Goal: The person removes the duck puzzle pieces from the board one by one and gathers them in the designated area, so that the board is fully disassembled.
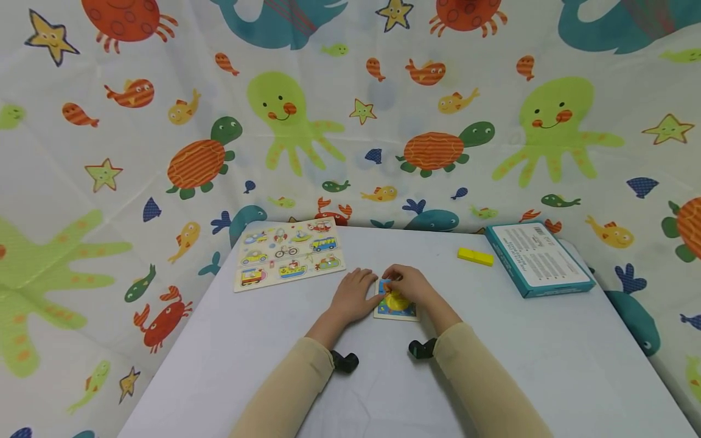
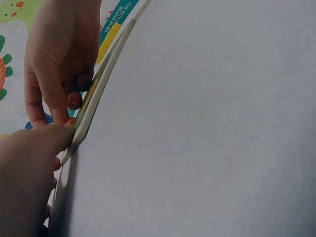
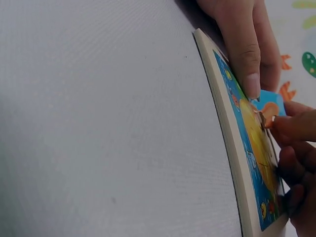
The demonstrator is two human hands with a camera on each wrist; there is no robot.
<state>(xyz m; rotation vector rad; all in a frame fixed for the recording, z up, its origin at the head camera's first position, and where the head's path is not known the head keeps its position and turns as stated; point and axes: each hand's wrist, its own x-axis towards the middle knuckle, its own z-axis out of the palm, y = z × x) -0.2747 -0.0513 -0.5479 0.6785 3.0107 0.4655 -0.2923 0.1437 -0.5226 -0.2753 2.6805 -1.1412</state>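
Observation:
A small jigsaw puzzle board [image 1: 397, 313] with a yellow figure on blue and a pale wooden rim lies on the table in front of me. My right hand [image 1: 411, 285] is over its far right part, pinching a blue and orange puzzle piece [image 3: 271, 106] between thumb and fingertips. In the right wrist view that piece stands tilted up at the board's far end. Flat beside the board's left edge is my left hand [image 1: 353, 297], fingers extended and thumb touching the board's edge. The left wrist view shows the board [image 2: 94, 101] nearly edge-on.
A larger board [image 1: 290, 254] with vehicle pictures lies at the back left of the white table [image 1: 274, 353]. At the back right are a yellow block [image 1: 475, 257] and a teal box [image 1: 539, 258]. A curtain [image 1: 328, 134] printed with sea animals hangs behind.

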